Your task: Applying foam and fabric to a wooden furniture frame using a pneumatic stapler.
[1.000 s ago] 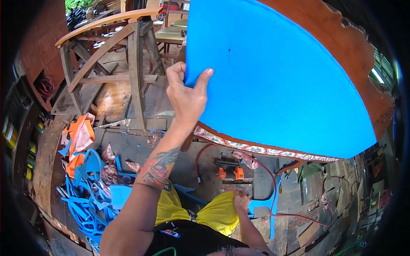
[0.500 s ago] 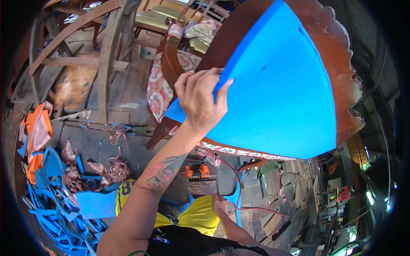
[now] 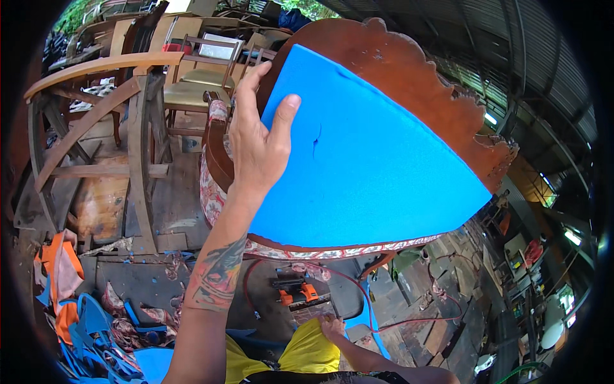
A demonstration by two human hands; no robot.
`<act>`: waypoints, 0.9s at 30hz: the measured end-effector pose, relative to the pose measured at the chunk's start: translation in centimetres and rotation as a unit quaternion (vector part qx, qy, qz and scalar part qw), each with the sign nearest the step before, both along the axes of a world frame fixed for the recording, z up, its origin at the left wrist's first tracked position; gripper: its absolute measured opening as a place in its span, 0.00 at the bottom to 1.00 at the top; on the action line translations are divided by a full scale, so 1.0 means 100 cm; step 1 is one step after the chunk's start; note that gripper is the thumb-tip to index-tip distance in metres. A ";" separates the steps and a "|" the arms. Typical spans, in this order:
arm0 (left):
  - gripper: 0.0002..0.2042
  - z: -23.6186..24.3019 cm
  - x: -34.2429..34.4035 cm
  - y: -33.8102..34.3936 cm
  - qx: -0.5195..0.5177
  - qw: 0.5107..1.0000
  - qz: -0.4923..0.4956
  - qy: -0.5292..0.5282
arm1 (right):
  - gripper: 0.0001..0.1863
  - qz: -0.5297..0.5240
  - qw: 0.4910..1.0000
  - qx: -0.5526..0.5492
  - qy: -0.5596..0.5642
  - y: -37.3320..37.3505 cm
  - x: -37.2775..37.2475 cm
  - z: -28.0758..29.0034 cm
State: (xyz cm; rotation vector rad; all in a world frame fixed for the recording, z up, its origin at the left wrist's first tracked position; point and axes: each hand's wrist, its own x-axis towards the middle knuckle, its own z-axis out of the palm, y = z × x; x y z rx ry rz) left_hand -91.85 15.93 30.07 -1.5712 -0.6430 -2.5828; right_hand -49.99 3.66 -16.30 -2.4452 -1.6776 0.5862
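A blue foam sheet (image 3: 358, 166) with a small tear lies against the carved brown wooden sofa back (image 3: 409, 70). My left hand (image 3: 262, 141) is at the foam's left edge, its thumb raised over the blue face and its fingers stretched along the side. It is open and grips nothing that I can see. Below the foam runs the sofa's floral upholstery (image 3: 345, 250). Low in the picture my right hand (image 3: 331, 326) rests on the yellow shorts (image 3: 310, 349) at my leg. Its fingers are small in the picture but look laid out over the cloth.
An orange and black staple gun (image 3: 298, 293) lies beyond my legs, with a red hose (image 3: 358, 281) nearby. Blue foam scraps (image 3: 96, 333) and torn floral cloth are heaped at lower left. A bare wooden frame (image 3: 137, 160) stands at left, before chairs (image 3: 198, 93).
My left hand has let go of the foam's edge and its fingers have straightened. The foam now sits lower and further left in view, with more of the carved wood showing above it.
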 end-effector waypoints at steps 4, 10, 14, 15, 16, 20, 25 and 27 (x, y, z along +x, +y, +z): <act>0.35 0.019 -0.003 -0.003 0.045 0.997 -0.055 0.011 | 0.36 -0.015 1.000 0.003 -0.013 0.000 -0.007 0.002; 0.37 0.045 -0.011 0.002 -0.022 0.996 -0.073 0.051 | 0.34 -0.001 1.000 0.023 0.009 -0.004 -0.008 0.007; 0.36 0.046 -0.014 0.007 -0.025 0.997 -0.006 0.073 | 0.33 -0.023 0.998 0.044 0.031 -0.008 -0.006 0.008; 0.36 0.044 -0.016 0.008 -0.032 0.996 0.007 0.080 | 0.33 -0.005 0.998 0.047 0.040 -0.009 -0.006 0.007; 0.38 0.039 -0.018 0.008 -0.040 0.995 -0.019 0.086 | 0.33 -0.024 0.997 0.054 0.042 -0.009 -0.004 0.007; 0.39 -0.004 -0.013 0.009 0.000 0.995 0.014 0.102 | 0.33 -0.012 0.997 0.065 0.040 -0.010 -0.003 0.004; 0.38 -0.047 -0.013 0.018 -0.086 0.992 -0.013 0.091 | 0.28 -0.007 0.995 0.094 0.031 -0.011 -0.002 0.004; 0.38 -0.055 -0.015 0.018 -0.095 0.990 -0.087 0.056 | 0.28 0.010 0.995 0.087 0.037 -0.011 -0.001 0.006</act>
